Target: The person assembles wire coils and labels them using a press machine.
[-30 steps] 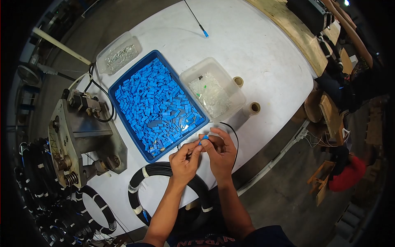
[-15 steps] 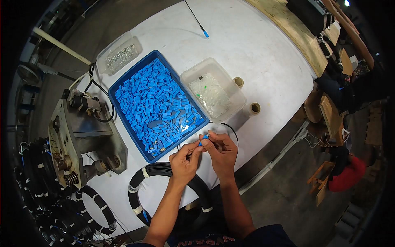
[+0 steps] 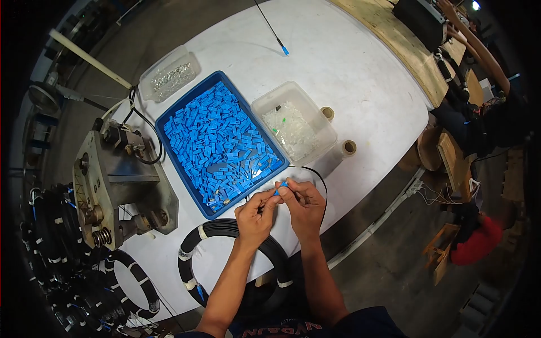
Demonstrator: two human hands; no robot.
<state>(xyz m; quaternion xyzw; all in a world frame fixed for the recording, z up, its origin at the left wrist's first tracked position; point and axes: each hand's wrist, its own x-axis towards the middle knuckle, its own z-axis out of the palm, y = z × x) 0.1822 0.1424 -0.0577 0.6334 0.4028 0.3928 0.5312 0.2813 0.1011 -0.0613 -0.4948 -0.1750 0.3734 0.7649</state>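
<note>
My left hand [image 3: 256,219] and my right hand [image 3: 306,209] meet just in front of the blue tray [image 3: 277,176]. Between their pinched fingertips is a small blue cable connector [image 3: 283,185], partly covered by the fingers. A thin black cable [image 3: 322,179] curves beside my right hand. Many loose blue connector housings [image 3: 217,135] fill the tray. Under my forearms lies a coil of black cable [image 3: 217,228] with white ties, and a blue connector [image 3: 200,291] shows on its inner side.
A clear bin of small translucent parts [image 3: 293,132] adjoins the tray. Another clear box [image 3: 169,76] stands behind it. Two cardboard tubes [image 3: 349,148] stand rightward. At left is a metal press [image 3: 121,186] near cable coils [image 3: 56,248]. Another person [image 3: 487,112] works at right.
The view has shifted slightly, moving the tray and press a little rightward in the picture. Both hands stay together on the connector, with fingers slightly repositioned. The other person's arms have moved.
</note>
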